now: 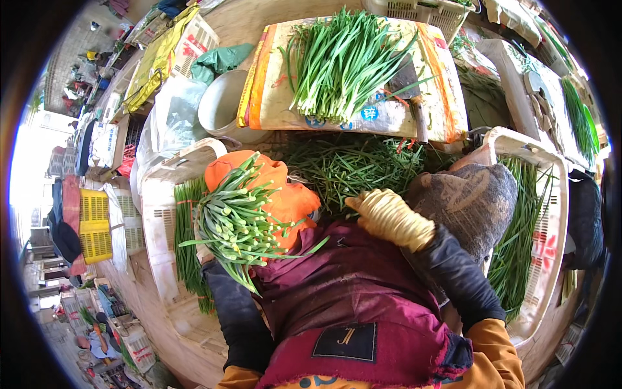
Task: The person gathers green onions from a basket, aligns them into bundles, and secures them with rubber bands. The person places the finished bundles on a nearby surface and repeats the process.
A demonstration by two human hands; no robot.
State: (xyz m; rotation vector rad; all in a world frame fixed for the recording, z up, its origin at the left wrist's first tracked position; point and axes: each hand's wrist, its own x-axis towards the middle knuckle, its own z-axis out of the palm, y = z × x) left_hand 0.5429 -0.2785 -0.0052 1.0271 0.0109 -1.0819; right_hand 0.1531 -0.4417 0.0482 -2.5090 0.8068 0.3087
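Note:
A thick bunch of garlic chives (238, 219) is in my left hand (203, 254), its cut pale ends facing up towards me. The bunch hides nearly all of that hand, in front of an orange-covered knee (291, 194). My right hand (393, 217) wears a yellowish glove and hovers over the lap of a maroon apron (350, 282). Its fingers curl away from view, so its palm is hidden. Loose green leaves (354, 167) are heaped just beyond it. More chives (345, 68) lie on a sack-covered stand (272, 104), beside a cleaver (410, 90) with a wooden handle.
White plastic crates flank me: the left crate (163, 262) holds tied bundles (188, 228), the right crate (549, 262) long chives (517, 243). A white bucket (221, 102) stands left of the stand. A grey cloth (466, 204) covers my right knee. Yellow crates (95, 226) stand farther left.

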